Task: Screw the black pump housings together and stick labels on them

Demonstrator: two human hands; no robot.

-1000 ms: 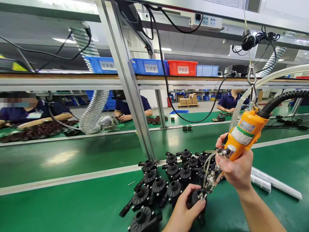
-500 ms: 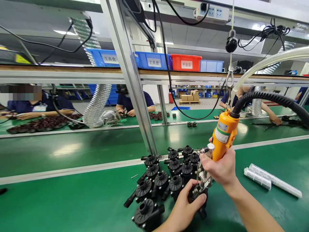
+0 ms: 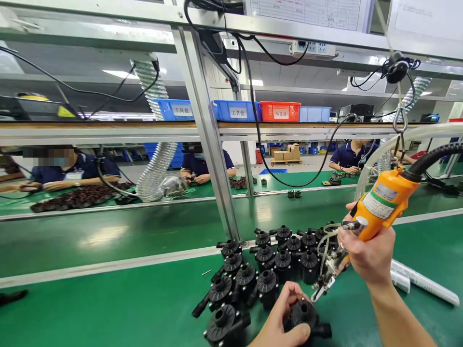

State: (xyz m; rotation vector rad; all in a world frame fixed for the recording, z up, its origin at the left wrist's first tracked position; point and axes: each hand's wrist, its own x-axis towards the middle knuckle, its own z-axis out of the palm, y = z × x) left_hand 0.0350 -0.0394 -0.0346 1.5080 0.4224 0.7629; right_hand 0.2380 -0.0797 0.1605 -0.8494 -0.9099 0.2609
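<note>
My left hand [image 3: 278, 318] is wrapped round a small black water pump [image 3: 303, 312] at the bottom of the view, its round ribbed top facing up and its side pipe pointing right. My right hand [image 3: 374, 255] grips an orange electric screwdriver [image 3: 379, 205], tilted so its metal nose [image 3: 327, 279] points down and left. That nose ends just above and beside the pump, apart from it. Several more black pumps [image 3: 265, 284] stand close together on the green bench, beyond and to the left of my left hand.
Two clear plastic rolls [image 3: 430, 284] lie on the right. A metal post [image 3: 213, 144] rises behind the pumps. A small metal pin [image 3: 206, 272] rests left of them. Co-workers [image 3: 204, 166] sit across the bench, below a shelf with blue bins and a red bin [image 3: 280, 112].
The screwdriver has come up off the held pump and moved right, tilting more. The held pump now shows its top, with its pipe turned right. The view has shifted.
</note>
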